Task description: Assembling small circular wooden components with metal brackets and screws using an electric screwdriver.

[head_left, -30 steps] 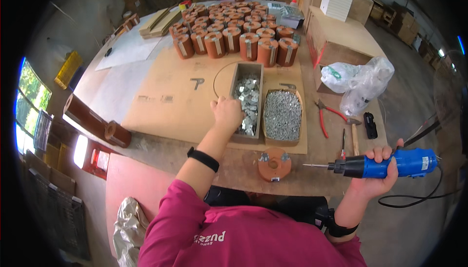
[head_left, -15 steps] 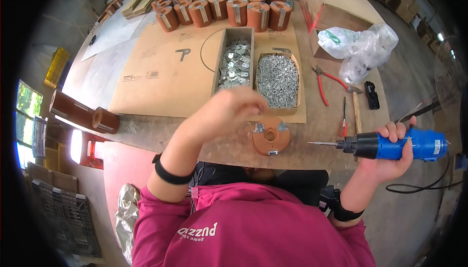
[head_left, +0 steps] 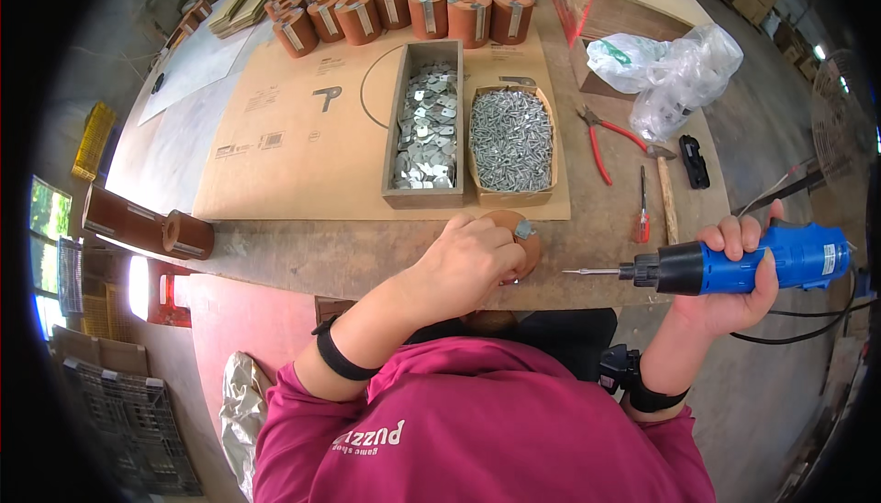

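Orange-brown round block (head_left: 529,248) sits near the front edge of the table (head_left: 312,251), partly covered by the left hand (head_left: 468,260). Just beyond it I log a wooden box (head_left: 424,198) of metal plates and a carton (head_left: 516,197) of screws, crowding the far side; pliers (head_left: 598,156), screwdriver (head_left: 644,226) and hammer (head_left: 669,200) lie rightward. Tabletop runs left along the front edge; a gap separates block from driver bit (head_left: 595,272). Left hand: fingers curled down; whether they pinch anything, I cannot tell. Right hand (head_left: 734,296): fingers wrapped around a blue power driver (head_left: 797,260), bit pointing left.
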